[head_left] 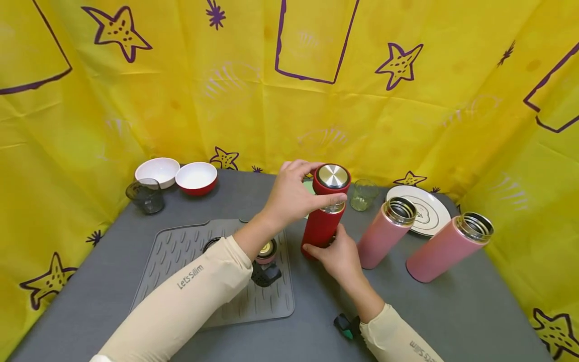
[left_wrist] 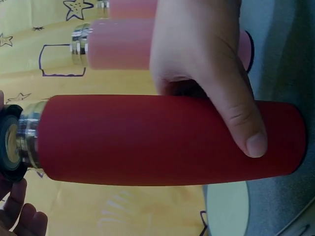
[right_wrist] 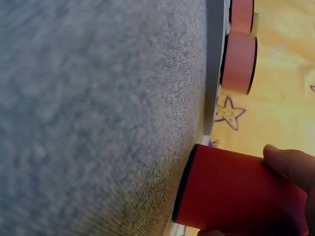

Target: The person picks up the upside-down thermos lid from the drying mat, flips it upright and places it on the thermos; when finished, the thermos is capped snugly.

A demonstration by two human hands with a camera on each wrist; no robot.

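"Two red pieces sit right of the grey ribbed mat [head_left: 271, 301]; how will they handle?"

"Stiff, I'd say, and hard to dent by hand. The red lid [head_left: 333, 177] looks light, its polished top probably slippery, so take it by the coloured side."

"And the red bottle [head_left: 321, 229], under that lid?"

"Roughly upright, just left of two pink bottles [head_left: 382, 236]. The matte coat should grip well; the shiny steel neck less so. Hold it round the body, low down. Its weight, full or not, I can't judge."

"Now the hands?"

"The left hand [head_left: 296, 193] is parted about as wide as the lid and pinches it, thumb on the near side, fingers behind. The lid looks tilted over the neck; whether they touch, I can't tell."

"And the right?"

"The right hand [head_left: 339, 256] curls round the bottle's lower body, thumb laid along the side. Some of its fingers are hidden behind."
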